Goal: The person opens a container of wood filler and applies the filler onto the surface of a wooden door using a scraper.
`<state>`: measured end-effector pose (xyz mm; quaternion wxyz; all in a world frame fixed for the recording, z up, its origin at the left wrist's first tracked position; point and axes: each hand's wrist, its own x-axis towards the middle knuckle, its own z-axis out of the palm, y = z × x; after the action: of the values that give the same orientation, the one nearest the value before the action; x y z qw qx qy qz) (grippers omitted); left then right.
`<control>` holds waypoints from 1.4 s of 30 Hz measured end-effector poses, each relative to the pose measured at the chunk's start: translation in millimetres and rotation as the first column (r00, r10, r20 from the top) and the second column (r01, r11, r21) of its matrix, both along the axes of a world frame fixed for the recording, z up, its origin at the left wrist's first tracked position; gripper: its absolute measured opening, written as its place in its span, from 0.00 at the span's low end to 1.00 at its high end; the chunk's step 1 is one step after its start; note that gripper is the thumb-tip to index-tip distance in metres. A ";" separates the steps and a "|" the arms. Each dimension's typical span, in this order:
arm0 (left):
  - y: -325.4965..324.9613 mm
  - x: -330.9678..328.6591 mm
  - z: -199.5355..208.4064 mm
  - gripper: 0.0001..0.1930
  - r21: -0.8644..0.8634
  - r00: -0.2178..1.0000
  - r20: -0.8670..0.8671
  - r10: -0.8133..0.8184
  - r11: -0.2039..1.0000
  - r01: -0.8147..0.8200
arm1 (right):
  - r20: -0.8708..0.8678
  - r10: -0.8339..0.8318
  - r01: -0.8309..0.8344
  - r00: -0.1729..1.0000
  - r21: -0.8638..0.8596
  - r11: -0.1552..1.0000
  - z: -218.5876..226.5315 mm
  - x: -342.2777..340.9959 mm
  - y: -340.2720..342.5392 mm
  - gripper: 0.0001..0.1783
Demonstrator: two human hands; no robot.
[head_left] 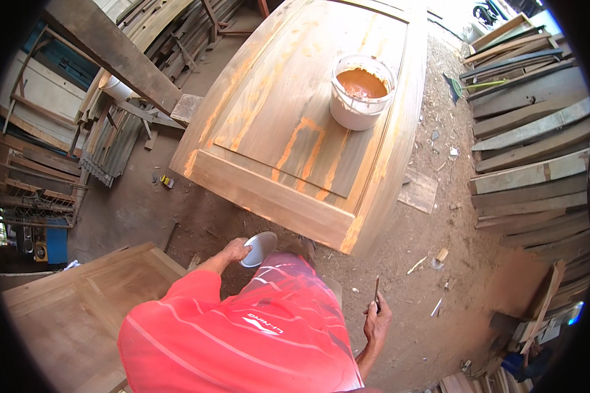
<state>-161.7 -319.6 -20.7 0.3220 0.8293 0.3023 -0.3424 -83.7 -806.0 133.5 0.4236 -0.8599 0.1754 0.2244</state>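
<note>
My left hand [235, 250] is closed on the edge of a round white lid [261, 249], held low beside my shorts. In my right hand [377, 321], down at my right side, a thin dark brown stick-like tool [376, 286] points up from the fingers; its exact kind cannot be made out. Ahead of me lies a wooden door panel [269, 187] with orange filler smeared in streaks along its joints and face. A white bucket [354, 120] partly filled with orange-brown paste stands on the panel, toward its right side. Neither hand touches the panel.
Another wooden panel [65, 314] lies at the lower left. Planks [531, 134] are stacked along the right side, and more timber [157, 33] leans at the upper left near a thick beam [118, 49]. Wood scraps and a flat board [418, 190] lie on the dirt floor.
</note>
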 end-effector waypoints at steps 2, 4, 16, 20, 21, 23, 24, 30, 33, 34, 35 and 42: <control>-3.6 13.5 -21.6 0.20 -0.049 0.998 0.037 -0.043 0.998 0.044 | -0.014 -0.019 0.019 1.000 0.006 1.000 0.1 24.4 -12.3 0.26; -18.0 29.0 -22.8 0.19 -0.064 0.997 0.024 -0.068 0.996 0.069 | 0.046 -0.028 0.025 0.999 0.049 0.998 -0.3 47.3 -30.3 0.25; -165.5 17.3 -1.8 0.19 0.080 0.969 0.002 0.248 0.966 -0.247 | 0.155 0.366 -0.387 0.918 0.141 0.911 -16.9 234.6 -134.6 0.24; -268.4 51.2 41.4 0.19 0.173 0.801 0.167 0.574 0.783 -0.597 | 0.133 0.351 -0.369 0.927 0.159 0.916 -38.4 299.5 -230.4 0.25; -296.3 33.9 28.0 0.20 0.244 0.807 0.181 0.562 0.769 -0.590 | 0.135 0.409 -0.425 0.902 0.125 0.896 -37.8 317.3 -249.7 0.25; -353.0 31.3 47.6 0.21 0.210 0.797 0.118 0.592 0.770 -0.602 | 0.113 0.480 -0.484 0.870 0.011 0.875 -25.3 347.3 -287.5 0.24; -379.0 34.0 52.2 0.21 0.184 0.782 0.074 0.619 0.762 -0.621 | 0.121 0.472 -0.477 0.873 0.009 0.879 -21.1 360.1 -300.1 0.24; -454.6 48.4 25.8 0.21 0.010 0.956 -0.134 0.263 0.965 -0.264 | 0.247 0.350 -0.381 0.904 0.092 0.920 0.2 412.3 -347.3 0.22; -464.6 82.0 10.7 0.19 -0.161 0.966 -0.228 0.118 0.974 -0.157 | 0.282 0.327 -0.390 0.902 0.207 0.897 6.7 424.6 -341.5 0.22; -467.4 97.9 9.7 0.19 -0.188 0.968 -0.239 0.075 0.975 -0.121 | 0.295 0.306 -0.374 0.905 0.213 0.902 8.0 426.3 -337.7 0.22; -470.7 115.2 10.3 0.19 -0.179 0.972 -0.226 0.062 0.978 -0.104 | 0.316 0.342 -0.422 0.885 0.234 0.876 9.8 428.1 -332.4 0.22; -500.3 251.1 36.7 0.19 -0.207 0.975 -0.033 -0.220 0.956 0.209 | 0.459 0.503 -0.637 0.733 0.201 0.745 -11.1 482.8 -335.0 0.22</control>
<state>89.5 -819.9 16.0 0.3572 0.8102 0.1830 -0.4271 399.2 -1141.0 122.4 0.5015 -0.8094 -0.2279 0.2034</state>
